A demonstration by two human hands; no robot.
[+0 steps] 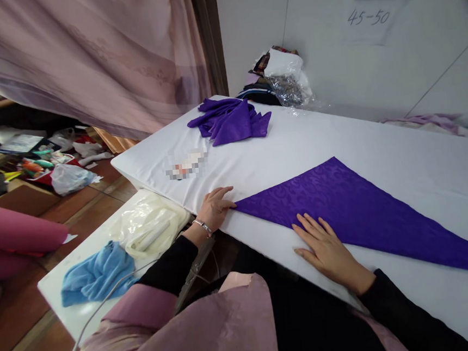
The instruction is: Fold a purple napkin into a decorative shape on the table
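A purple patterned cloth (343,204), folded into a long triangle, lies flat on the white-covered table (414,176). Its left tip is pinched by the thumb and finger of my left hand (214,209), which rests at the table's near edge with other fingers stretched forward. My right hand (326,252) lies flat, fingers spread, on the cloth's near edge. The cloth's right end runs out of view. Farther back on the table is a crumpled purple cloth (233,121), with a blurred small item (187,163) in front of it.
Left and lower, a white side table (59,289) bears a blue cloth (99,274) and a pale yellow plastic bag (151,221). A cord crosses it. Bagged fabric (286,78) is piled by the wall. A pink curtain (125,54) hangs at the left, and rolls and boxes crowd the floor.
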